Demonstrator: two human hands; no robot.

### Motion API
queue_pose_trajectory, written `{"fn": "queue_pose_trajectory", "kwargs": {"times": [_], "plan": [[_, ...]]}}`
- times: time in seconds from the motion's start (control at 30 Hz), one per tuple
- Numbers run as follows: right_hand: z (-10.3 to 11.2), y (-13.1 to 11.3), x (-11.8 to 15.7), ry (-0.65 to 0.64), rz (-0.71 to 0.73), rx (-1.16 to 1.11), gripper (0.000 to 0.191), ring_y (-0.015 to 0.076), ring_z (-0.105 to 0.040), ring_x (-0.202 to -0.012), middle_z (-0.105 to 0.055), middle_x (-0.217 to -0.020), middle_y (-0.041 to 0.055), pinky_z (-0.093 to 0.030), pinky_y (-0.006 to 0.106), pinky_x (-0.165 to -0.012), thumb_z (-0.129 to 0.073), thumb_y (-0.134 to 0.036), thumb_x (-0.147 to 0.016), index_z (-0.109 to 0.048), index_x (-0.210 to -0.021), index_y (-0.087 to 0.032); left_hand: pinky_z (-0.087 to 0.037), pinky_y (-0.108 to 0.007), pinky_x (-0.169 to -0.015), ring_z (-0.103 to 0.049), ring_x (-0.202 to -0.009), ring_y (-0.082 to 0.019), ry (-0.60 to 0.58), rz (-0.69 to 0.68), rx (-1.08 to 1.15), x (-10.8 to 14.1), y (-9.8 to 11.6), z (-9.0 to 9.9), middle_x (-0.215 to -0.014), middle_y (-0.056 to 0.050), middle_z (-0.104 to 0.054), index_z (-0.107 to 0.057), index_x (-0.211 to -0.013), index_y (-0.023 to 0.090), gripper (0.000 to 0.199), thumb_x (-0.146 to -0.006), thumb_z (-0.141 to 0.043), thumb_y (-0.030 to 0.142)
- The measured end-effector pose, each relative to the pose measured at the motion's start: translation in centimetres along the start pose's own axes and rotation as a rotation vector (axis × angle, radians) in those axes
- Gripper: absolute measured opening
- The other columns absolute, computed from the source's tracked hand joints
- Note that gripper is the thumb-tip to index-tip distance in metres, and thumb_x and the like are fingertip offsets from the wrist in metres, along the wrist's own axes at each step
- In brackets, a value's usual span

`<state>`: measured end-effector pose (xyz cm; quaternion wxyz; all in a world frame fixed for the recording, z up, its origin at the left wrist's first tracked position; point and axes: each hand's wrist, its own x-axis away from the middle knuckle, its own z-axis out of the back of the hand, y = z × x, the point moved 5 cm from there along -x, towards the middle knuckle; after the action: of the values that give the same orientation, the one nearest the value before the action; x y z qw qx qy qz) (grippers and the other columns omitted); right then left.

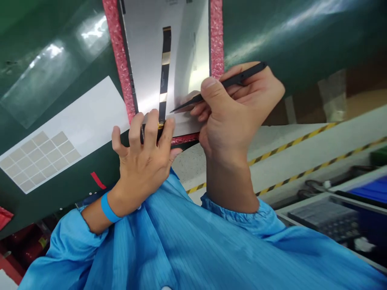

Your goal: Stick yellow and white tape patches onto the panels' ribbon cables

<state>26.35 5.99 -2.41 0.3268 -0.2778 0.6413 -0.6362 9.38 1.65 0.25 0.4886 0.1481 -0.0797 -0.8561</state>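
A silvery flat display panel (145, 60) lies in front of me, bordered by pink foam strips (217, 40). Down its face runs a black ribbon cable (165, 78) with gold bands. My left hand (145, 165) rests with spread fingers on the panel's near edge, at the cable's lower end; its fingertips partly cover a small gold connector area (161, 125). Pinched in my right hand (232, 112) are black pointed tweezers (249, 72). Their tip points left, close beside the lower part of the cable; whether it touches the panel I cannot tell.
Left of the panel, a white sheet (99, 100) carries several small grey square pads (39, 157). Clear plastic film (45, 80) lies behind it on the green mat (99, 157). A red tape strip (98, 180) is nearer me. Yellow-black striped lines (290, 145) mark the floor at right.
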Motion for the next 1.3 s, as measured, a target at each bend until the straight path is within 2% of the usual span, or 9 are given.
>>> {"fn": "queue_pose_trajectory", "kwargs": {"times": [0.13, 0.2, 0.33, 0.43, 0.5, 0.6, 0.7, 0.8, 1.3], "plan": [[0.6, -0.2, -0.1, 0.039, 0.022, 0.009, 0.028, 0.0138, -0.056, -0.044, -0.057, -0.065, -0.0047, -0.035, 0.024, -0.035, -0.082, -0.021, -0.086, -0.055, -0.084, -0.026, -0.022, -0.073, -0.121, -0.046, -0.148, -0.045, -0.010, 0.097, -0.047, 1.4, -0.7, 0.5, -0.167, -0.017, -0.048, -0.058, -0.152, 0.032, 0.056, -0.100, -0.069, 0.050], [-0.9, 0.1, 0.0, -0.057, -0.019, -0.008, 0.029, 0.0159, -0.061, -0.048, -0.058, -0.066, -0.0043, -0.042, 0.024, -0.036, -0.084, -0.030, -0.089, -0.055, -0.086, -0.026, -0.024, -0.072, -0.120, -0.046, -0.147, -0.045, -0.015, 0.139, -0.074, 2.6, -1.2, 1.1, -0.167, -0.018, -0.047, -0.060, -0.150, 0.031, 0.054, -0.101, -0.067, 0.052], [-8.9, 0.2, 2.5, -0.440, -0.142, -0.090, 0.033, 0.0244, -0.075, -0.072, -0.067, -0.082, 0.0005, -0.060, 0.031, -0.048, -0.083, -0.049, -0.093, -0.059, -0.102, -0.028, -0.034, -0.066, -0.118, -0.047, -0.146, -0.042, 0.048, 0.196, -0.066, 5.8, -4.5, 3.8, -0.162, -0.018, -0.054, -0.067, -0.140, 0.025, 0.044, -0.106, -0.055, 0.049], [-14.3, -0.7, 5.1, -0.598, -0.144, -0.131, 0.036, 0.0263, -0.077, -0.082, -0.070, -0.089, 0.0025, -0.063, 0.032, -0.054, -0.082, -0.052, -0.094, -0.060, -0.108, -0.028, -0.041, -0.056, -0.118, -0.054, -0.142, -0.035, 0.192, 0.301, -0.042, 8.6, -9.3, 6.7, -0.150, -0.017, -0.064, -0.068, -0.136, 0.020, 0.036, -0.109, -0.052, 0.037], [-16.0, -1.3, 6.1, -0.663, -0.114, -0.126, 0.037, 0.0263, -0.077, -0.086, -0.071, -0.091, 0.0027, -0.064, 0.032, -0.057, -0.083, -0.054, -0.094, -0.060, -0.109, -0.028, -0.043, -0.051, -0.119, -0.057, -0.141, -0.032, 0.261, 0.356, -0.029, 9.8, -12.2, 7.8, -0.145, -0.016, -0.067, -0.067, -0.136, 0.019, 0.034, -0.109, -0.053, 0.033], [-16.6, -1.5, 6.3, -0.733, -0.051, -0.085, 0.037, 0.0252, -0.077, -0.088, -0.072, -0.091, 0.0020, -0.064, 0.030, -0.061, -0.083, -0.055, -0.094, -0.062, -0.106, -0.028, -0.040, -0.050, -0.122, -0.052, -0.148, -0.033, 0.221, 0.318, -0.019, 9.6, -14.6, 7.1, -0.152, -0.016, -0.063, -0.062, -0.144, 0.018, 0.041, -0.109, -0.053, 0.037], [-17.0, -1.0, 6.1, -0.793, 0.001, -0.061, 0.038, 0.0221, -0.077, -0.081, -0.072, -0.086, 0.0009, -0.062, 0.027, -0.059, -0.085, -0.056, -0.093, -0.062, -0.097, -0.026, -0.036, -0.052, -0.124, -0.048, -0.152, -0.036, 0.129, 0.309, -0.014, 8.4, -15.1, 5.2, -0.158, -0.017, -0.058, -0.055, -0.152, 0.016, 0.050, -0.109, -0.054, 0.041], [-17.7, -0.2, 6.1, -0.803, 0.031, -0.088, 0.040, 0.0187, -0.075, -0.071, -0.072, -0.079, -0.0007, -0.059, 0.024, -0.055, -0.086, -0.058, -0.090, -0.063, -0.091, -0.025, -0.034, -0.051, -0.124, -0.048, -0.151, -0.036, 0.092, 0.355, -0.011, 7.8, -15.0, 4.3, -0.158, -0.017, -0.058, -0.052, -0.153, 0.014, 0.054, -0.106, -0.058, 0.041], [-17.9, -0.8, 6.0, -0.837, 0.046, -0.022, 0.033, 0.0177, -0.074, -0.071, -0.074, -0.083, -0.0002, -0.061, 0.025, -0.057, -0.087, -0.050, -0.094, -0.064, -0.091, -0.025, -0.033, -0.050, -0.123, -0.048, -0.150, -0.036, 0.057, 0.400, 0.011, 7.4, -14.4, 4.8, -0.158, -0.016, -0.058, -0.052, -0.152, 0.015, 0.056, -0.102, -0.064, 0.039]]}}
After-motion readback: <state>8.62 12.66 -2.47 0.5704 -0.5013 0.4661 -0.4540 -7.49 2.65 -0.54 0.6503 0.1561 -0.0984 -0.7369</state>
